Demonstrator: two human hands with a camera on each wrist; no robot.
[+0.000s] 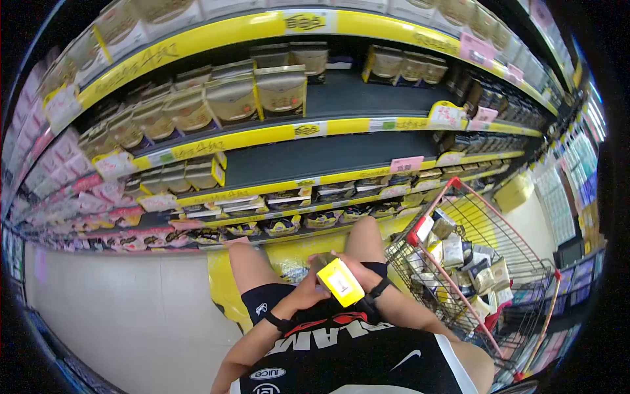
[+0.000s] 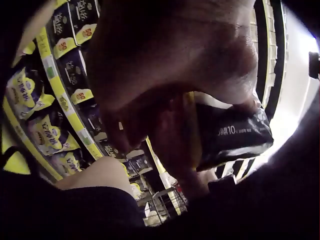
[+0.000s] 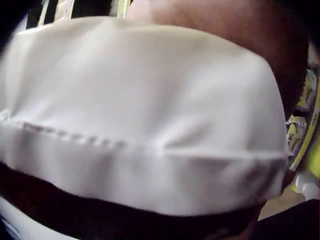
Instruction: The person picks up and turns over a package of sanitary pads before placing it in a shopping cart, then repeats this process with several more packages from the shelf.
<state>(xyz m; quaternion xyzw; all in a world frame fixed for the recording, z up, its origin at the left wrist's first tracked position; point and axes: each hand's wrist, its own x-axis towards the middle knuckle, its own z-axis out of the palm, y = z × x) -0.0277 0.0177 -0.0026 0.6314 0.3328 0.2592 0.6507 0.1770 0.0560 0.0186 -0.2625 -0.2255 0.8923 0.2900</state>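
Held upright over the lap in the head view is a soft pack, its yellow face with a white label toward the camera. My left hand grips it from the left, and my right hand holds its right side. The left wrist view shows the black side of the pack with white print including "10", beneath the left hand. Close up in the right wrist view, a white seamed surface fills most of the picture and hides much of the right hand.
A wire shopping cart full of packs stands at the right. Ahead rise shelves with yellow price strips, holding rows of gold packs. Below are purple and yellow packs. A yellow floor mat lies under the legs.
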